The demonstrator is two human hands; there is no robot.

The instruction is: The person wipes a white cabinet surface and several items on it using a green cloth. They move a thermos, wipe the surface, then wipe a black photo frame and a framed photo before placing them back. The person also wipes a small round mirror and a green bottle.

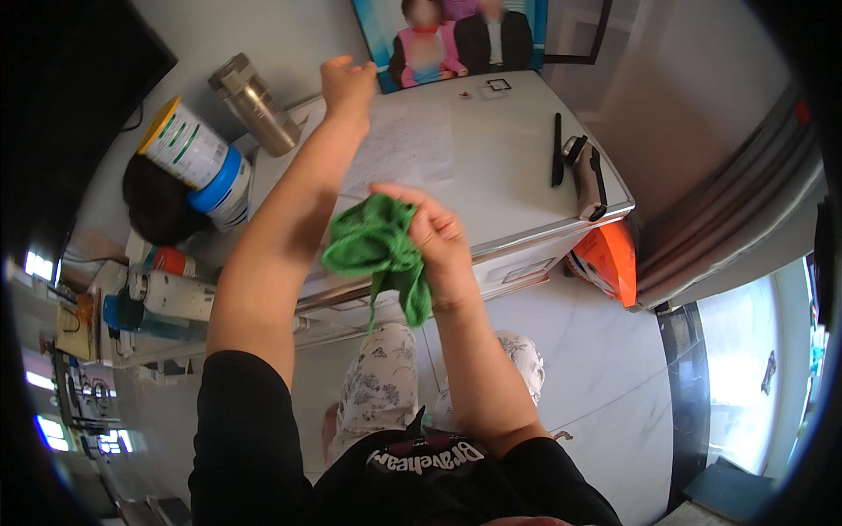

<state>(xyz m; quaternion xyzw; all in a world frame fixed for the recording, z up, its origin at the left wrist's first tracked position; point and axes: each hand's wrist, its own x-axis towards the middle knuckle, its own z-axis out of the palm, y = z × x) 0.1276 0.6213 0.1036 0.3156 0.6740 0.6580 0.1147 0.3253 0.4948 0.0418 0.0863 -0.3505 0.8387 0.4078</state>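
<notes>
My right hand (442, 243) grips a crumpled green cloth (378, 240), which hangs in loose folds above the front edge of a white cabinet top (506, 191). Farther off, my left hand (348, 89) is raised at the lower left corner of a framed photograph (460, 49) of people. Its fingers are partly curled near the frame edge; whether they touch it I cannot tell. Beneath my left forearm and beside it lie sheets of paper (414, 144) with writing.
A steel flask (256, 108), a tub with a yellow lid (187, 144) and a blue-lidded container (223, 187) stand at the left. On the right of the top lie a black pen-like stick (557, 150) and a hair clipper (587, 177). An orange bag (608, 256) is beside the cabinet.
</notes>
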